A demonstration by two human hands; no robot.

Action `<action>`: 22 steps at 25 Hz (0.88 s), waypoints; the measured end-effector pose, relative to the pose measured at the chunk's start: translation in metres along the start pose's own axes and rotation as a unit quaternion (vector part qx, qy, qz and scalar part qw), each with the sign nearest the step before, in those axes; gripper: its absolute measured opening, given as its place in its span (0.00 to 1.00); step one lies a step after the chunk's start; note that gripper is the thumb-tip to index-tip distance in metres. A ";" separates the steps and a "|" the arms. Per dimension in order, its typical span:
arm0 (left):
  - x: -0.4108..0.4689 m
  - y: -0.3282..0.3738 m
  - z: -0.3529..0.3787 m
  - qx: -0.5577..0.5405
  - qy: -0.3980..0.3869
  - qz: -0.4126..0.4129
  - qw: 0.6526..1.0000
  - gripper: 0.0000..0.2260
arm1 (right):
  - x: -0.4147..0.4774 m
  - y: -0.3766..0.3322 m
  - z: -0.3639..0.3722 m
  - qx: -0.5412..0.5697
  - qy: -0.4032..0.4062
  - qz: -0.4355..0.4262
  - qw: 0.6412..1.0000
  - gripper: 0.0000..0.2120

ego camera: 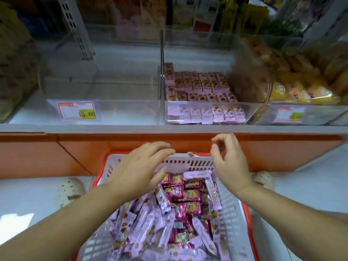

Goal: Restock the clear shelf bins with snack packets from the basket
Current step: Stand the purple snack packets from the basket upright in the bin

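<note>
Two bare hands over slotted white plastic basket (233, 213) with red rim, left hand (139, 174) fingers spread wide and empty, right hand (228, 162) fingers loosely curled, holding nothing, glossy pink and lilac snack packets (180, 204) heaped in basket, middle clear bin (207, 117) with neat packet rows, left clear bin (105, 102) bare with price tag (76, 111) at front edge, orange shelf front (94, 147) behind basket.

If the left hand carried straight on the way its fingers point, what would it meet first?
Probably the basket's far rim: the left hand hovers open, fingers aimed at it. Depth is unclear; it might pass above.
</note>
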State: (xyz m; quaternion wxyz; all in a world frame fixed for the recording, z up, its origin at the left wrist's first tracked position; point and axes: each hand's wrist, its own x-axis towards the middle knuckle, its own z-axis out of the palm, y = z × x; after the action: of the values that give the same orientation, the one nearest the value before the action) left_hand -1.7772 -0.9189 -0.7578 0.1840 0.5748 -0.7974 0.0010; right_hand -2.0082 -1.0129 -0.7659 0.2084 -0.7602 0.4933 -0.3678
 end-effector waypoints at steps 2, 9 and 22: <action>-0.026 -0.003 0.030 -0.019 -0.082 -0.049 0.995 0.19 | -0.022 0.042 0.029 -0.163 -0.201 0.038 0.965 0.10; -0.088 -0.025 0.081 -0.025 -0.216 -0.143 0.965 0.23 | -0.042 0.091 0.091 -0.325 -0.333 0.013 0.885 0.25; -0.056 0.002 0.056 -0.072 -0.209 -0.164 0.961 0.25 | -0.056 0.055 0.054 0.095 -0.289 0.254 0.918 0.11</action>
State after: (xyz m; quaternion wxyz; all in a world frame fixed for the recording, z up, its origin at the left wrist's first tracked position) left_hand -1.7804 -0.8785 -0.8261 0.0515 0.6701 -0.7111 -0.2067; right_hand -2.0135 -0.9881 -0.8583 0.4996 -0.6590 0.5511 -0.1118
